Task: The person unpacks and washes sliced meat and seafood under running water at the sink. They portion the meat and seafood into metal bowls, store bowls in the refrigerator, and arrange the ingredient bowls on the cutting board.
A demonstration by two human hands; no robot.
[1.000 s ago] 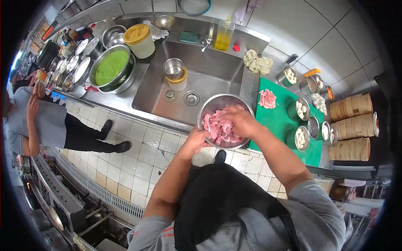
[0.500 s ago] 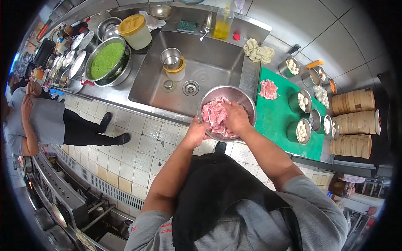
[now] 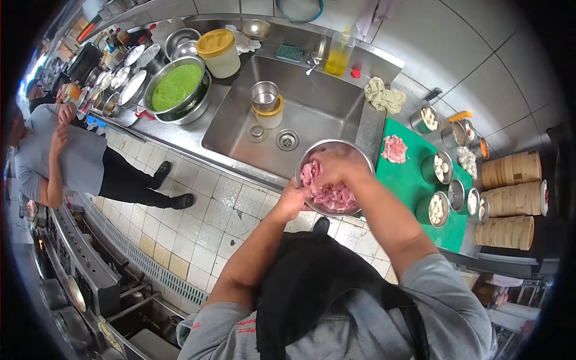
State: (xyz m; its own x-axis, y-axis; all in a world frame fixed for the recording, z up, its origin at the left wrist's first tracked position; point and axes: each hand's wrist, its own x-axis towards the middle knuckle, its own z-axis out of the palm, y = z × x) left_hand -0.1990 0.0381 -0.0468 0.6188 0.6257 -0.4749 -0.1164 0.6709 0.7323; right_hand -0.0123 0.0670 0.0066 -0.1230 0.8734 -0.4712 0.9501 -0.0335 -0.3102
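Note:
My left hand is closed on the near left rim of a round metal bowl, which is tilted beside the sink's front edge. Inside the bowl lie slices of raw pink meat. My right hand reaches into the bowl and is against the meat. Motion blurs its fingers, so their grip is unclear. Another small heap of raw meat rests on the green cutting board to the right.
The steel sink holds a yellow-lidded tub with a metal cup on top. Metal pots of white pieces and bamboo steamers stand right. A basin of green food sits left. Another person stands at far left.
My right hand has moved leftward across the bowl, and the meat beneath has shifted, with more of it showing on the near side. My left hand stays on the rim. The camera view has shifted slightly.

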